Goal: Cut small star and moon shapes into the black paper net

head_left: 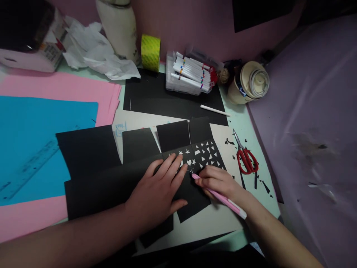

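Observation:
Black paper (106,186) with flaps along its upper edge lies across the middle of the desk. Small triangles, stars and a heart are cut out of its right part. My left hand (156,190) lies flat on this paper, fingers spread, beside the star and heart cutouts, partly covering them. In my right hand (220,182) is a pink and white pen-like tool (227,203), its tip at the paper just below the cutouts. Whether that tip is a blade or a nib is too small to tell.
Red-handled scissors (247,160) and black scraps lie at the right. Behind are a marker box (189,72), yellow-green tape (150,53), crumpled tissue (95,50) and a jar (245,83). Blue paper (41,149) with a clear ruler (30,167) lies left, over pink sheets (108,96).

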Motion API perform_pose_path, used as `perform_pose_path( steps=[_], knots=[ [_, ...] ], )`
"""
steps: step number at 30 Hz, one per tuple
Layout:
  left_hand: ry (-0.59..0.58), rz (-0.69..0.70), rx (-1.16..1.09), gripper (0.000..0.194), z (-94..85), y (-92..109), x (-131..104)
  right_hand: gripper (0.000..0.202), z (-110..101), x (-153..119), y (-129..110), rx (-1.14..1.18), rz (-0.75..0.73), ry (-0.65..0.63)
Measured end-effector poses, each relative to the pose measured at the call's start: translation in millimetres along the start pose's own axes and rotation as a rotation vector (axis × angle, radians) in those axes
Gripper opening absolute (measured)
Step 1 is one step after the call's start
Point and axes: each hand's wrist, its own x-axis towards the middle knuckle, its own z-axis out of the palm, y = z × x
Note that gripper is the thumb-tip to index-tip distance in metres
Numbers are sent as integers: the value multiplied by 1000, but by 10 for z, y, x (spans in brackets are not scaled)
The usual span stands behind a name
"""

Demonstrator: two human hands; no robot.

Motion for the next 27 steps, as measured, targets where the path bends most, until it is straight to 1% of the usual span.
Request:
perform_pose_path(
  steps=[2, 5, 7, 12, 19, 27],
  knots=[
    [1, -1, -2, 76, 7, 2, -4, 22, -63, 32, -32, 33, 8, -28],
    [3, -5, -4, 77, 14, 3, -10, 23, -103, 65, -47, 113, 21, 7],
    [5, -2, -2, 77, 13, 2, -12, 23, -91, 72, -34, 154, 24, 33],
    [-2, -2, -4, 77, 0, 2, -12, 21, -45, 75, 5, 223, -41, 106],
    [-15, -10, -14, 77, 6, 5, -8, 26, -31, 55, 44, 264, -44, 105],
    [3, -4, -18, 77, 15, 2, -6, 24, -34, 33, 56, 284, -7, 75]
  ],
)
